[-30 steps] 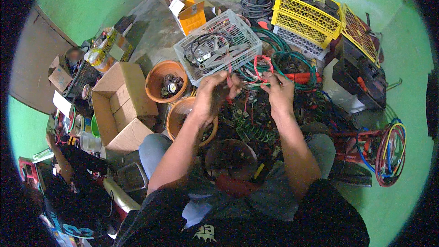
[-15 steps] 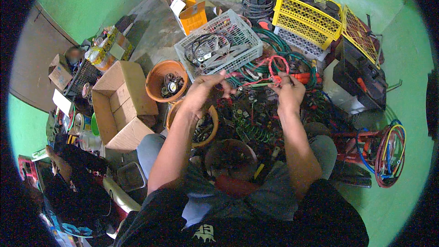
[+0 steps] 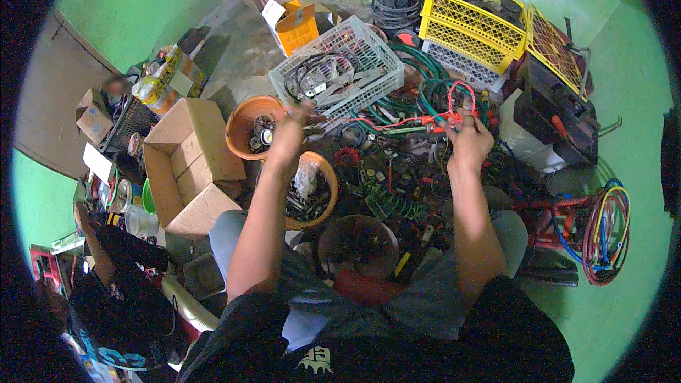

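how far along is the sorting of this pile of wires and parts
Some looks done: small parts lie in the orange bowl and cables in the white crate. In hand: the right hand holds a red wire pulled up from the heap, while the left hand is over the bowl. Left: a dense tangle of wires and parts on the floor, so most remains.

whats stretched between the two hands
In the head view, a red wire runs taut from the left hand to the right hand, above a pile of green hoses and small parts.
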`<state>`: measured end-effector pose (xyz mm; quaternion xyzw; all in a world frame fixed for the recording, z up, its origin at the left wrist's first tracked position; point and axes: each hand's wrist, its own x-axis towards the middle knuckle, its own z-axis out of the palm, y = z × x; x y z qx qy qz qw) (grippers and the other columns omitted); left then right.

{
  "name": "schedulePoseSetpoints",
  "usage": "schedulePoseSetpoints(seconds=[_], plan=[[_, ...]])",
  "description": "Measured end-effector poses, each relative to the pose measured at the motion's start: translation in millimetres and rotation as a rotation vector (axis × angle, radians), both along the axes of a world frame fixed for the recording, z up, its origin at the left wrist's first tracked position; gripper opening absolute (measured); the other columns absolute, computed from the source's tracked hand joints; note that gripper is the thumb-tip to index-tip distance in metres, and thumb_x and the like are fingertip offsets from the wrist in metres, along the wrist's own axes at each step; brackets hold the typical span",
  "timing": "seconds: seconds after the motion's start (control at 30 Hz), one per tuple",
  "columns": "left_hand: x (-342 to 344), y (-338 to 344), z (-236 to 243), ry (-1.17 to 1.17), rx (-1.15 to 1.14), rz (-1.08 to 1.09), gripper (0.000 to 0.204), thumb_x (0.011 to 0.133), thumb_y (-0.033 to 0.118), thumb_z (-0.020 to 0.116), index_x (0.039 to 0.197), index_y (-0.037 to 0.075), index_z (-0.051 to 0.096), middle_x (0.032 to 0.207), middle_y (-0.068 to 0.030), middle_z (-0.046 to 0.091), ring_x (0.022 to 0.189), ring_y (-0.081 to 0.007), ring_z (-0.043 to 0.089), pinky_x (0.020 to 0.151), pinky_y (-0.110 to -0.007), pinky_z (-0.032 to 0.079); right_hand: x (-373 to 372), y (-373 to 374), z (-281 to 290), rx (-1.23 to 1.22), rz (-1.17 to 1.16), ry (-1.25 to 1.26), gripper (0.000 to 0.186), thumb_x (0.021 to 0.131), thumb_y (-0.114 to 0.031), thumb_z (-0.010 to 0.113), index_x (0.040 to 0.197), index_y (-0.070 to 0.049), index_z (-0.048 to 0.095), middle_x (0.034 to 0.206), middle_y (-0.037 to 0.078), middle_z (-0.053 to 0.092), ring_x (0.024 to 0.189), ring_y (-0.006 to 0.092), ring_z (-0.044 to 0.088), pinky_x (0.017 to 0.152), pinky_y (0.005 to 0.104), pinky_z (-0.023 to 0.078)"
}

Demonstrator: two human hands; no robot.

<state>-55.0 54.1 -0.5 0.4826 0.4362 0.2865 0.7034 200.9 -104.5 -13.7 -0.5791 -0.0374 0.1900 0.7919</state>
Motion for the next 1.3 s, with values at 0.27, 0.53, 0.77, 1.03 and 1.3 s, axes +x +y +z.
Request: schedulePoseSetpoints(seconds=[0.27, 0.53, 0.77, 1.03, 1.3], plan=[[27.6, -46.2, 7.3, 0.545, 0.778, -0.294, 0.045, 0.093, 0.042, 0.06, 0.11, 0.002, 0.067, 0.094, -0.024, 0.07, 0.092, -0.0314, 0.069, 0.082, -0.041, 0.051, -10.6, -3.7, 4.1, -0.126, 0.358, -0.431, 0.018, 0.092, -0.013, 0.058, 0.089, -0.001, 0.071, 0.083, 0.005, 0.063, 0.074, 0.0133, 0.06, 0.061, 0.0257, 0.046], [44.6, -53.0, 5.7, 0.129, 0.783, -0.352, 0.032, 0.098, 0.029, 0.056, 0.094, -0.001, 0.067, 0.076, -0.014, 0.065, 0.07, -0.0178, 0.057, 0.069, -0.036, 0.048, -46.9, -3.9, 12.5, -0.189, 1.068, -0.677, 0.018, 0.091, -0.015, 0.062, 0.089, 0.001, 0.069, 0.086, 0.01, 0.066, 0.081, 0.0197, 0.062, 0.076, 0.0326, 0.048], [39.7, -47.4, 5.6, 0.255, 0.821, -0.235, 0.032, 0.097, 0.027, 0.059, 0.085, -0.003, 0.067, 0.061, -0.0112, 0.057, 0.06, -0.0142, 0.049, 0.058, -0.037, 0.043, -52.7, -4.3, 3.2, -0.147, 1.203, -0.369, 0.02, 0.096, -0.016, 0.059, 0.094, 0.001, 0.069, 0.083, 0.005, 0.066, 0.065, 0.014, 0.061, 0.063, 0.0288, 0.049], [21.9, -19.9, 20.4, 0.046, 0.293, 0.224, 0.032, 0.097, 0.028, 0.06, 0.08, 0.001, 0.06, 0.061, 0.0018, 0.048, 0.054, -0.007, 0.042, 0.047, -0.026, 0.033, -31.9, -1.9, 5.8, -0.252, 1.026, -0.456, 0.016, 0.092, -0.015, 0.064, 0.098, -0.001, 0.07, 0.076, 0.003, 0.066, 0.064, 0.0089, 0.057, 0.059, 0.024, 0.043], [18.3, -21.3, 27.6, 0.026, 0.368, 0.074, 0.026, 0.093, 0.024, 0.068, 0.079, 0.002, 0.061, 0.057, 0.0029, 0.048, 0.046, -0.0072, 0.043, 0.043, -0.024, 0.032, -37.7, 2.3, 6.9, -0.275, 0.694, -0.596, 0.017, 0.087, -0.016, 0.07, 0.095, -0.001, 0.073, 0.082, 0.006, 0.072, 0.076, 0.0132, 0.064, 0.073, 0.0289, 0.049]])
